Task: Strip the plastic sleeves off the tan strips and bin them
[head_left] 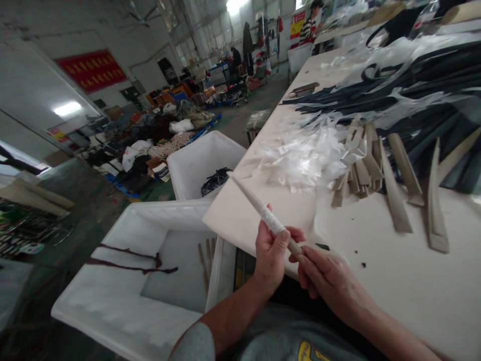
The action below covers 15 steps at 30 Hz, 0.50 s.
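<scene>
Over the near edge of the table, my left hand is closed round a long, narrow tan strap. A white wrapping covers the strap's middle, just above my left thumb. My right hand pinches the lower end of the same strap, whose tapered far end points up and left. To the right on the table lie a bundle of tan straps and a separate tan strap. Thin clear plastic wrappers are heaped beside the bundle.
Dark straps cover the table's far right. To the left stand a white bin with brown strips and tan pieces, and another white bin holding a black bundle. Piled goods cover the floor beyond. A person is at the far end.
</scene>
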Each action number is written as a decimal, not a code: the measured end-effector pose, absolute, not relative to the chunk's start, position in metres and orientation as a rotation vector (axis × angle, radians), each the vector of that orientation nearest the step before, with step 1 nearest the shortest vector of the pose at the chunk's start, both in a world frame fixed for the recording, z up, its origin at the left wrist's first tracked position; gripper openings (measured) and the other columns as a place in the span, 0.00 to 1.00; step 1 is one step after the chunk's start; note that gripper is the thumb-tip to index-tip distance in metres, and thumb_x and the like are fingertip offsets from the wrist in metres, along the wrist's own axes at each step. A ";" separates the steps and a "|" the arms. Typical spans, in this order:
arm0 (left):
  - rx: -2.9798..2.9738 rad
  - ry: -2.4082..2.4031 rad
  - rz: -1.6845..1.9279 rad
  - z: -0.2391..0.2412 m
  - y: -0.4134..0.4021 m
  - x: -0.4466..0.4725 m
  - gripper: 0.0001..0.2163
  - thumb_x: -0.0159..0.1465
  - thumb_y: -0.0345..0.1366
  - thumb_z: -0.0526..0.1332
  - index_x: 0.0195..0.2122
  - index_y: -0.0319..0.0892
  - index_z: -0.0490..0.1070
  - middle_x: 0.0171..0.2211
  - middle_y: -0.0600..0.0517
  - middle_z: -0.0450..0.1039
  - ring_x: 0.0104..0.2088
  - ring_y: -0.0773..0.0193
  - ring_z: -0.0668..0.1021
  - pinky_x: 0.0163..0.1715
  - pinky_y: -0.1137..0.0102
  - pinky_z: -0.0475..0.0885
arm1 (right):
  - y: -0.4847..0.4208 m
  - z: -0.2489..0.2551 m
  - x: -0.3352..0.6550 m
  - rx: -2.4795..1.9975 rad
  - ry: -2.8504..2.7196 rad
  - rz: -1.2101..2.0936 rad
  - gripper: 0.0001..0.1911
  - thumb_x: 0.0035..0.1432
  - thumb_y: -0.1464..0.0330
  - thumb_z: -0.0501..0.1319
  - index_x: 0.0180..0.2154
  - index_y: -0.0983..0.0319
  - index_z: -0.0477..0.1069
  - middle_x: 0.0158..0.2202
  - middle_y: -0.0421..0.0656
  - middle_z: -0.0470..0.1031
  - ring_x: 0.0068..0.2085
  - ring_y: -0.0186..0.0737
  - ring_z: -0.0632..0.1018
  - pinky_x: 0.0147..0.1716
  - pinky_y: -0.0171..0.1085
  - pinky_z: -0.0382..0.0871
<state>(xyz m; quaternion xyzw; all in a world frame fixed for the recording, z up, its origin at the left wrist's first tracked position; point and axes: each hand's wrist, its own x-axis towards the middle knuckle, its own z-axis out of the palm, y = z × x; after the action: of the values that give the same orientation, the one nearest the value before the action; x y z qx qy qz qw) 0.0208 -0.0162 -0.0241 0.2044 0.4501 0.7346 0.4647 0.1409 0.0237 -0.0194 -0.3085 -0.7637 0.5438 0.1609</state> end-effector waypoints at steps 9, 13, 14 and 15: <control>0.497 1.155 2.004 -0.016 -0.015 -0.008 0.32 0.57 0.47 0.66 0.61 0.47 0.59 0.26 0.54 0.76 0.23 0.66 0.77 0.28 0.72 0.71 | 0.012 -0.028 0.129 -0.809 -2.392 1.449 0.23 0.67 0.54 0.43 0.27 0.58 0.63 0.18 0.37 0.69 0.19 0.34 0.72 0.22 0.32 0.65; 0.508 1.216 2.072 -0.011 -0.019 -0.029 0.30 0.56 0.48 0.66 0.59 0.47 0.62 0.26 0.54 0.75 0.22 0.68 0.75 0.27 0.73 0.70 | 0.003 -0.028 0.121 -0.710 -2.414 1.487 0.23 0.67 0.54 0.42 0.29 0.57 0.66 0.19 0.37 0.71 0.20 0.35 0.73 0.23 0.33 0.67; 0.521 1.231 2.080 -0.007 -0.021 -0.040 0.30 0.56 0.48 0.66 0.58 0.48 0.63 0.26 0.55 0.75 0.22 0.69 0.75 0.27 0.73 0.69 | 0.003 -0.030 0.123 -0.695 -2.408 1.489 0.22 0.67 0.54 0.43 0.32 0.57 0.67 0.22 0.39 0.73 0.23 0.36 0.75 0.24 0.34 0.69; 0.539 1.254 2.095 -0.003 -0.025 -0.054 0.29 0.56 0.48 0.66 0.58 0.48 0.63 0.26 0.55 0.75 0.22 0.69 0.74 0.26 0.74 0.69 | 0.004 -0.033 0.128 -0.696 -2.399 1.474 0.21 0.67 0.53 0.43 0.36 0.56 0.69 0.25 0.40 0.76 0.25 0.38 0.77 0.27 0.35 0.71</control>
<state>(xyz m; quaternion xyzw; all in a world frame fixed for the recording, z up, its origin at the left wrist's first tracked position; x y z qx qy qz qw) -0.0541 -0.0247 -0.0026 0.2047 0.4760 0.7952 0.3149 0.1282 0.0044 -0.0328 -0.2382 -0.8212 0.5045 0.1201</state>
